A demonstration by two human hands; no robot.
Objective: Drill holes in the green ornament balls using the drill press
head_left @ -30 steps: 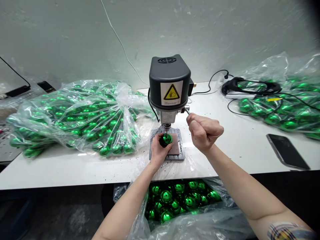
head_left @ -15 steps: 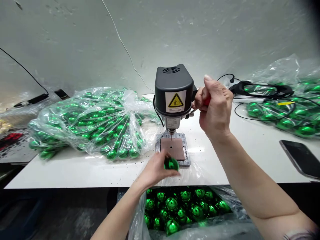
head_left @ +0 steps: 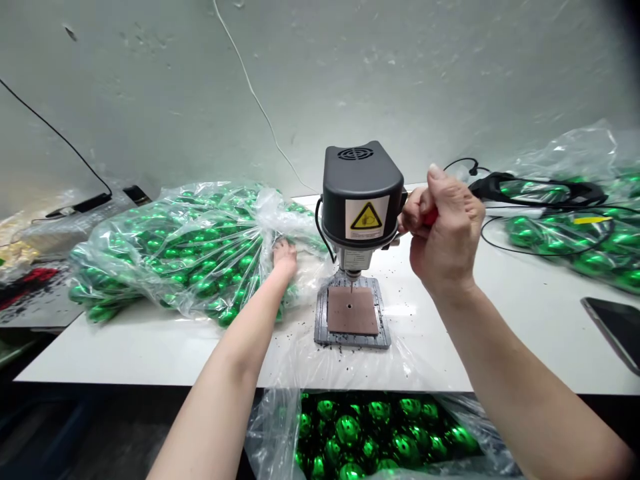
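Note:
My right hand (head_left: 447, 230) is closed around the red knob (head_left: 429, 217) on the lever of a small black bench drill press (head_left: 363, 193). Its thin bit points down over a brown plate (head_left: 363, 319) with a hole in it, set on the grey base (head_left: 324, 333). My left hand (head_left: 285, 255) reaches to the bunched neck of a clear plastic bag (head_left: 267, 210) full of shiny green balls (head_left: 193, 243). Its fingertips are hidden against the plastic, so I cannot see whether they grip anything. The plate carries no ball.
Below the table's front edge, a plastic-lined container holds more green balls (head_left: 349, 430). Another bag of green balls (head_left: 590, 260) lies at right, with a black strap-like object (head_left: 543, 189) and cables over it. A phone (head_left: 613, 327) lies at the right edge. Dark shavings dot the white table (head_left: 165, 353).
My left hand has moved from in front of the drill plate, where it held a green ball, up and left to the bag. That ball no longer shows in it. My right hand stays on the knob.

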